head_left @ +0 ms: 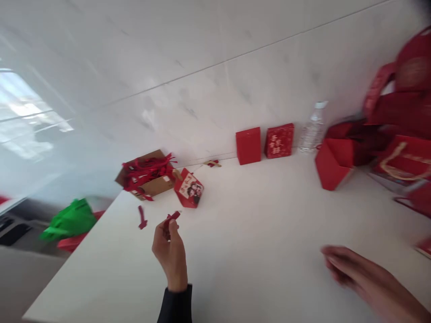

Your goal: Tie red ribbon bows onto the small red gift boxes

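Observation:
My left hand (170,251) pinches a small dark red folded ribbon (173,216) between thumb and fingers, above the white table. A second red ribbon (142,218) lies on the table to its left. Just beyond the hand stands a red gift box (189,189) with a cartoon couple on its side and a tan bow at its top. Behind that, a cardboard box (158,185) is heaped with red ribbons (144,170). My right hand (353,271) hovers over the right part of the table, fingers curled and smeared by motion; nothing shows clearly in it.
Along the wall stand two red flat packs (248,146) (279,141) and a clear plastic bottle (313,129). An open red box (333,163) and red bags (404,107) crowd the right side. Past the table's (235,251) left edge lies a green bag (70,220).

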### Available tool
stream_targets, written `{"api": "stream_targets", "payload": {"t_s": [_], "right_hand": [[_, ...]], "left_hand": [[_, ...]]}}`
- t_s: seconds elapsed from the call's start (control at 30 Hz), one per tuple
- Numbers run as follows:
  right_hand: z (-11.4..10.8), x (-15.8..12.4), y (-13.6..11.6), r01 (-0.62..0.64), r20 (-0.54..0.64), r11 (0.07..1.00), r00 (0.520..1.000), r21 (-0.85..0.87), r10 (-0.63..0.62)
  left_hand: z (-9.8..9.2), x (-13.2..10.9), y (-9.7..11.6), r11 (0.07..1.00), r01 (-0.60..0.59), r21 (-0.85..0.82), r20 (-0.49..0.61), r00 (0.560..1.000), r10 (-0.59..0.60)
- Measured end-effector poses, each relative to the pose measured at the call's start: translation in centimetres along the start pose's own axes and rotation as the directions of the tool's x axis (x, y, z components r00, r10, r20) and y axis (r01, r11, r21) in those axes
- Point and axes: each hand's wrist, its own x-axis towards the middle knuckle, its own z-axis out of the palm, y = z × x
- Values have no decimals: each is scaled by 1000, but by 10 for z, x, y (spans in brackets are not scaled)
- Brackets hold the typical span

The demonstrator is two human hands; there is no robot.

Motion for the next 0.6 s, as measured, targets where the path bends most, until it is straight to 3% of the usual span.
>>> {"api": "stream_targets", "payload": {"t_s": [0.07, 0.1, 0.2, 0.33, 0.4, 0.47, 0.53, 0.6], "right_hand": [[8, 22, -41, 156, 231, 986, 959, 59, -165], [13, 35, -55, 207, 243, 978, 947, 39, -210], [22, 68, -60, 246, 116, 967, 964, -61, -238], [12, 84, -33, 156, -113, 975, 978, -159, -175], [-2, 94, -28, 81, -298, 973, 944, -214, -144], [-21, 112, -33, 16, -453, 960, 880, -278, -145], [-38, 132, -43, -35, -518, 941, 841, -338, -155], [-50, 150, -52, -82, -521, 920, 842, -383, -141]], "left_hand": [[2, -34, 17, 997, -18, -81, 172, 985, 32], [4, -49, 25, 993, -11, -114, 259, 965, 40], [12, -84, 44, 983, 58, -176, 428, 903, 23], [24, -110, 49, 958, 171, -229, 492, 870, -38], [28, -117, 46, 947, 211, -244, 529, 847, -52], [31, -123, 42, 938, 239, -251, 566, 822, -57], [33, -128, 38, 928, 270, -258, 604, 794, -64], [35, -133, 36, 914, 305, -266, 644, 762, -66]]}}
